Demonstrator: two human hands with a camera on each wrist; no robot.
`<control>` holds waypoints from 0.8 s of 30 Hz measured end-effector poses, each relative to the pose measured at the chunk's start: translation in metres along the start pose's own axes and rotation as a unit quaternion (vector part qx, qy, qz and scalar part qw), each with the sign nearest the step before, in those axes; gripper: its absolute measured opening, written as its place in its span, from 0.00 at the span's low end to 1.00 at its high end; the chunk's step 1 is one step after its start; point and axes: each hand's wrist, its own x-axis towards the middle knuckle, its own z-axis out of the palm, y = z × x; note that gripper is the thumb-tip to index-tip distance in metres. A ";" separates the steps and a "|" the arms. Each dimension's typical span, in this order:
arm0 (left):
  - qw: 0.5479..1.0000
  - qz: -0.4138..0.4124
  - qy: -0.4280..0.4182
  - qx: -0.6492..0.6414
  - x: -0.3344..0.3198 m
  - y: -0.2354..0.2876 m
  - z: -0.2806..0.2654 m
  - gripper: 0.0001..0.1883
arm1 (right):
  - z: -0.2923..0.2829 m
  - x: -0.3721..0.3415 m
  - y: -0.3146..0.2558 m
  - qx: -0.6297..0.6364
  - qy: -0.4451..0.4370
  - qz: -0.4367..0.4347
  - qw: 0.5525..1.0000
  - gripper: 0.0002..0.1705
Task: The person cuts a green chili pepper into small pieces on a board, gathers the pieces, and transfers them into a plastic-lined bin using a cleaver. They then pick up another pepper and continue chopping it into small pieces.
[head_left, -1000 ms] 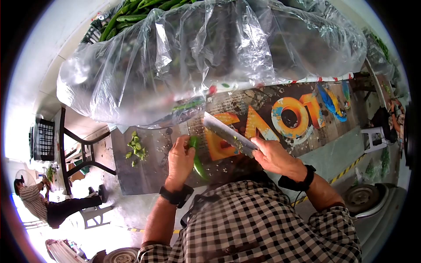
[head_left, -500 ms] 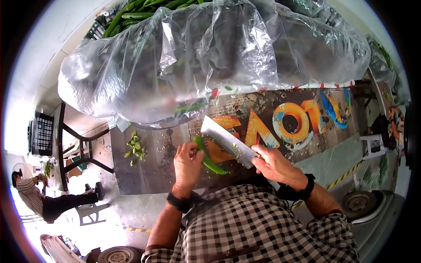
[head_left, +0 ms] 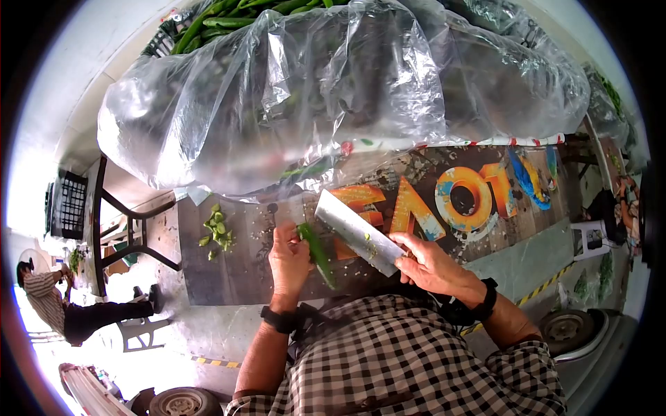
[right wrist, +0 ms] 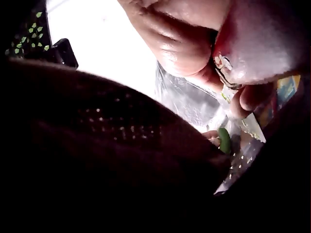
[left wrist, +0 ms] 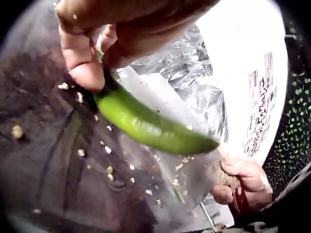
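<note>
Green peppers in plastic-covered crate

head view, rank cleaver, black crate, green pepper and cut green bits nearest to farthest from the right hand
1. Cleaver: gripped by the right hand
2. Green pepper: left, in the left hand
3. Cut green bits: farther left, on the table
4. Black crate: far left, beyond the table

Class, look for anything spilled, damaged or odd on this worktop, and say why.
Pale bits lie scattered across the tabletop, loose rather than heaped like the green pieces. The orange lettering looks damaged: its print is patchy and worn.
</note>
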 end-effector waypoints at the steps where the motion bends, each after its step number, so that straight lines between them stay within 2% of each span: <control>1: 1.000 0.014 0.003 0.012 -0.001 -0.002 -0.002 0.19 | 0.000 0.001 -0.002 -0.002 -0.005 -0.004 1.000 0.23; 6: 0.995 0.077 0.032 0.058 0.002 -0.021 -0.008 0.16 | 0.007 0.006 -0.007 -0.028 -0.015 -0.011 0.999 0.24; 8: 0.994 0.077 0.051 0.062 0.000 -0.024 -0.005 0.16 | 0.010 0.010 -0.008 -0.045 -0.020 -0.021 0.999 0.25; 10: 0.989 0.083 0.045 0.113 -0.006 -0.009 -0.006 0.16 | 0.016 0.014 -0.011 -0.057 -0.031 -0.025 0.998 0.25; 13: 0.997 0.045 0.060 0.025 -0.006 -0.016 -0.006 0.17 | 0.023 0.021 -0.009 -0.087 -0.017 -0.077 0.993 0.26; 14: 0.998 0.009 0.065 0.020 -0.004 -0.019 -0.009 0.17 | 0.023 0.022 -0.013 -0.072 -0.024 -0.064 0.995 0.26; 16: 0.997 0.020 0.070 0.018 -0.002 -0.019 -0.014 0.17 | 0.022 0.026 -0.023 -0.040 -0.038 -0.036 0.998 0.26; 19: 0.998 0.013 0.060 0.012 -0.005 -0.016 -0.019 0.17 | 0.025 0.031 -0.021 -0.106 -0.025 -0.106 0.988 0.27; 21: 0.999 0.000 0.021 0.027 -0.013 -0.017 -0.026 0.17 | 0.025 0.029 -0.030 -0.102 -0.037 -0.074 0.991 0.27; 22: 1.000 -0.025 0.011 -0.010 -0.020 -0.006 -0.024 0.18 | 0.025 0.028 -0.034 -0.099 -0.044 -0.057 0.992 0.27; 24: 1.000 -0.004 0.014 -0.025 -0.018 -0.007 -0.022 0.18 | 0.024 0.028 -0.035 -0.086 -0.052 -0.045 0.994 0.28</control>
